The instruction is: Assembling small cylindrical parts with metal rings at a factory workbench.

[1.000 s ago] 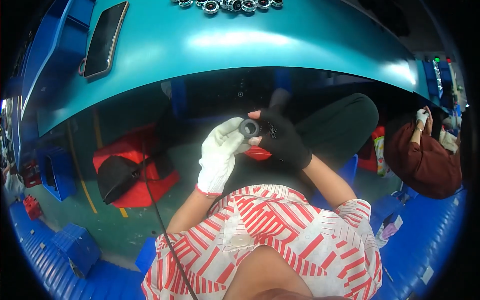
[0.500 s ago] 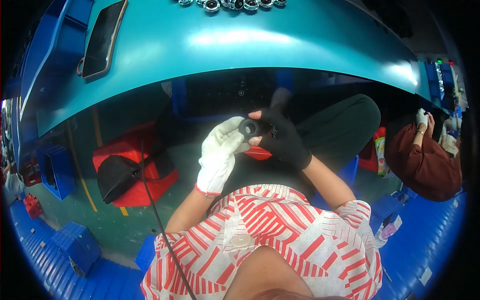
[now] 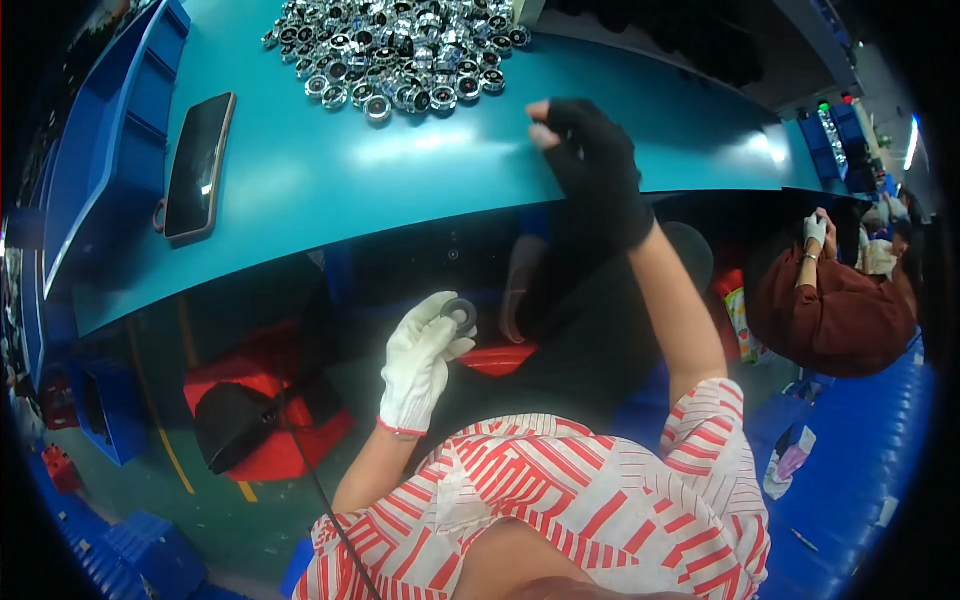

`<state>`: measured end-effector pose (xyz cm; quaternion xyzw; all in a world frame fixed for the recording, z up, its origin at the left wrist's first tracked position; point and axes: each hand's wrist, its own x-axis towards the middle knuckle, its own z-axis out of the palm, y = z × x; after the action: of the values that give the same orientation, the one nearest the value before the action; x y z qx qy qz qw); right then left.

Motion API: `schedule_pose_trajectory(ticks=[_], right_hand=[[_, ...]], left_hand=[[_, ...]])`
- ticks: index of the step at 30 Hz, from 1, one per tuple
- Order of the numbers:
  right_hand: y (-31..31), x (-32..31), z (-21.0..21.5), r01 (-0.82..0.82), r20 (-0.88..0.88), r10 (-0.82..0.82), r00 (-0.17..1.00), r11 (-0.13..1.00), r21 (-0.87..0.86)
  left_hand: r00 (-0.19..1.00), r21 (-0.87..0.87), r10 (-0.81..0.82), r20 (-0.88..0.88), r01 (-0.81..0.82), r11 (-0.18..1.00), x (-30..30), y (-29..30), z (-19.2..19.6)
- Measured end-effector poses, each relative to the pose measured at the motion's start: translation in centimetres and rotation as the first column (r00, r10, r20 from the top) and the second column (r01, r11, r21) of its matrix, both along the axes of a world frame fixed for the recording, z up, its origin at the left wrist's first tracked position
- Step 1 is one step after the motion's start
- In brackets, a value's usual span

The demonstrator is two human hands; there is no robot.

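Observation:
My left hand (image 3: 415, 365), in a white knitted glove with a red cuff, is closed on a black ring-shaped part (image 3: 459, 316), gripped between thumb and fingers. The ring is held in front of my body, below the table's near edge. My right hand (image 3: 597, 165) wears a black glove that leaves the fingertips bare. It hovers over the near part of the teal table (image 3: 330, 190); thumb and forefinger tips are a little apart, and nothing shows between them. Beyond it, to the left, lies a heap of small round silver-and-black parts (image 3: 400, 50).
A phone (image 3: 200, 165) lies on the table's left side beside a blue bin (image 3: 120, 110). A black bag (image 3: 238, 425) rests on a red stool (image 3: 290, 455) at my left. Another person in a dark red top (image 3: 835, 310) sits on the right. A cable runs down past my left arm.
My right hand has left the ring and moved up and right over the table. My left hand keeps the ring. The view has shifted, bringing more of the heap into sight.

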<state>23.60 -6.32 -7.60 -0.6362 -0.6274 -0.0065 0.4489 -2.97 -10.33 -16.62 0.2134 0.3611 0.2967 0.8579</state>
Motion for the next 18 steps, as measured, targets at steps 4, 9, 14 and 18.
schedule_pose_trajectory(ticks=[4,9,14,18], right_hand=[[5.0,1.8,-1.2,0.072,0.122,-0.067,0.99,0.997,-0.032],[6.6,3.2,-2.5,0.041,0.288,-0.015,0.957,0.996,-0.085],[2.6,1.6,-0.4,-0.036,0.051,0.042,0.998,0.992,-0.117],[-3.8,-3.5,-0.4,-0.283,-0.317,0.216,0.924,0.941,-0.183]], left_hand=[[1.0,0.029,-0.014,0.013,0.014,0.999,-0.3,0.0,-0.8],[1.0,-0.002,-0.001,0.028,0.001,1.0,0.8,0.3,-0.4],[0.992,-0.007,0.039,0.117,-0.039,0.999,0.9,1.0,-0.1],[0.99,-0.028,0.088,0.111,-0.086,0.996,0.3,0.6,-0.2]])
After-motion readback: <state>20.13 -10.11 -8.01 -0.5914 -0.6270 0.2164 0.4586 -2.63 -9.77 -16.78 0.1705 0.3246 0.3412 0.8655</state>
